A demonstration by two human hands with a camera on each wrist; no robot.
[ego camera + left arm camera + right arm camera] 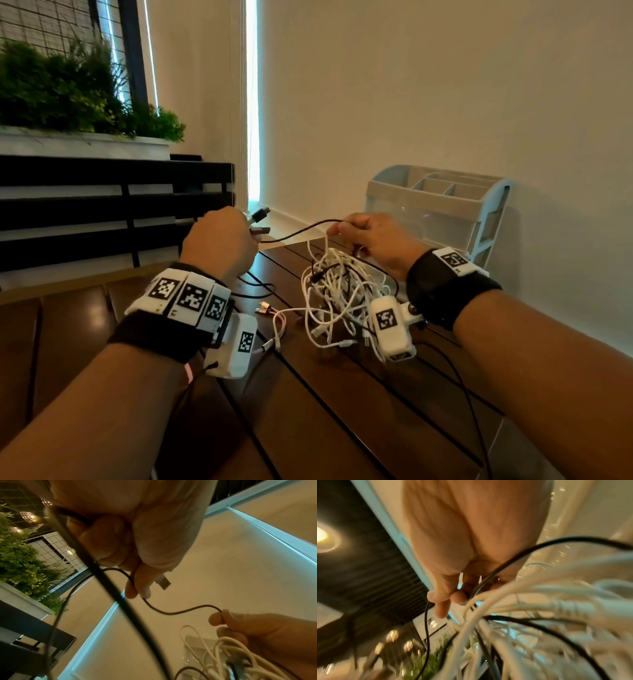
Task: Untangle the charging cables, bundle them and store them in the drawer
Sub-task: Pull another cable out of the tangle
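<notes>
A tangle of white and black charging cables hangs above the dark wooden table, lifted by my right hand, whose fingers grip several strands of it. A black cable runs from that hand to my left hand, which pinches it near its USB plug. In the left wrist view the thumb and finger pinch the black cable beside the plug. The right wrist view shows my right hand closed round white cables. A pale drawer organiser stands against the wall behind.
A pink cable with gold plugs lies on the table between my wrists. Thin black wires run across the table toward me. A dark slatted rail and a planter with greenery stand at the left.
</notes>
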